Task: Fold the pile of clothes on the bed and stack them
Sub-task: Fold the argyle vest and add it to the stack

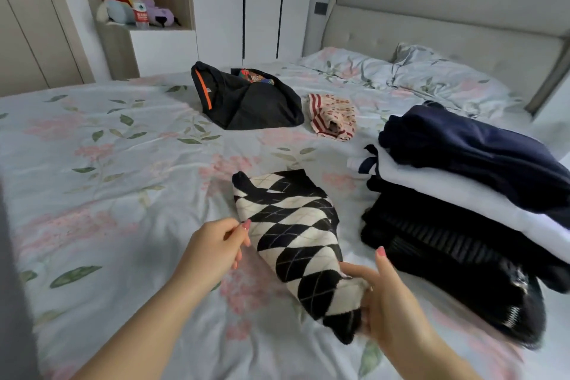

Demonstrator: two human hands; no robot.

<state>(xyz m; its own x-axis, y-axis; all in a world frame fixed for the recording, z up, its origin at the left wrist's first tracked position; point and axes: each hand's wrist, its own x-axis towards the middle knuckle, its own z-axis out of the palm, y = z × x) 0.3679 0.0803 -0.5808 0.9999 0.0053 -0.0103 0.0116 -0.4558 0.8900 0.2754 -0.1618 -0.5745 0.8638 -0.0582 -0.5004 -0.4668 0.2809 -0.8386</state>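
1. Argyle knit garment [293, 234], black and cream diamonds, lies part-folded on the pale floral bedsheet [108, 163] in front of us. It runs at a slant from its far end near the middle of the bed to its near end at our right.
2. Our left hand [212, 248] is at the garment's left edge. The fingers are curled, and thumb and forefinger look pinched on the knit there. The contact is slightly blurred.
3. Our right hand [385, 302] grips the near end. The thumb lies on top, the lower fingers are wrapped under the fabric, and the forefinger points up, free of the cloth.
4. Just right of the argyle piece is the stack of folded clothes. A navy blue garment [478, 145] is on top, a white garment [431, 182] lies under it, and a black ribbed garment [447, 244] is at the bottom, resting on the sheet. The stack and the argyle piece sit near each other but apart.
5. Two unfolded pieces lie farther up the bed. One is a crumpled black garment with an orange stripe [246, 99]. The other, just to its right, is a small cream garment with red print and striped trim [333, 116].
6. Floral pillows [431, 71] rest against the grey padded headboard [447, 15] at far right.
7. A wall niche at far left holds plush toys [123, 6] and a clear plastic bottle with a red label [141, 14].
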